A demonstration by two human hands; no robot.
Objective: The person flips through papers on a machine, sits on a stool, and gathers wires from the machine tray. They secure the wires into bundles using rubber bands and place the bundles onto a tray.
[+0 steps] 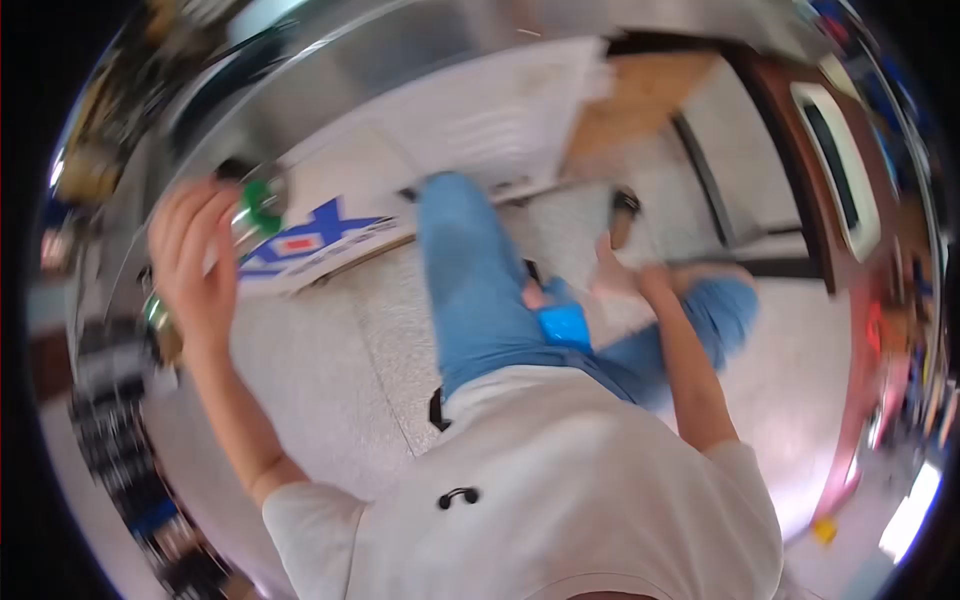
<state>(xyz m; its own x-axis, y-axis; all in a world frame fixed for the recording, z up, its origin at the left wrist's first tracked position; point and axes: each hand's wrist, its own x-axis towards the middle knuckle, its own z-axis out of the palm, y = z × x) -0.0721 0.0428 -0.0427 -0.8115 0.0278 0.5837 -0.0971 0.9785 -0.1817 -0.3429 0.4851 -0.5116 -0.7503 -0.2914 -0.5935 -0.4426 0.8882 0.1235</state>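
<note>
On the left of the head view, my left hand (190, 250) is raised with its fingers curled round a shiny, partly clear thing with a green band (262, 208). Its exact kind is blurred. My right hand (630, 278) is low beside my bent right leg (725, 310), close to bare skin that may be my foot. Motion smears the fingers there, and I cannot tell whether they hold anything. A bright blue item (565, 327) lies against my jeans between the legs. Just beyond the right hand is a dark and brown object (624, 215), perhaps a sandal.
A white box with blue lettering (340, 225) stands in front of my left knee. Dark stacked items (120, 430) line the left side. At the right are a dark frame (790, 150) and a pale-rimmed panel (838, 170). The floor (320, 370) is light and tiled.
</note>
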